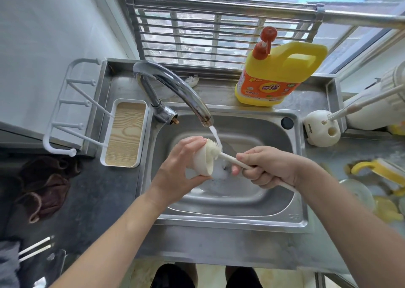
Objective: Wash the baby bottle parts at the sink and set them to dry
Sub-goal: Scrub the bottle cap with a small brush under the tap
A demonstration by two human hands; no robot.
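My left hand (175, 169) grips a cream, cup-shaped bottle part (202, 161) over the steel sink (228, 202). My right hand (267, 167) holds the long cream handle of a bottle brush (228, 157); its white bristled head sits inside the part's opening. Water runs from the curved chrome faucet (175, 92) onto the brush head. A white drying rack (87, 116) with pegs and a wood-look tray stands at the sink's left. More bottle parts, a yellow handled ring (377, 170) and a clear dome cap (357, 193), lie on the counter at right.
A yellow dish soap jug (278, 77) with a red pump stands behind the sink. A cream brush holder (322, 130) with a second brush sits at right. A brown cloth (43, 184) lies on the dark counter at left. A metal rack spans the window sill.
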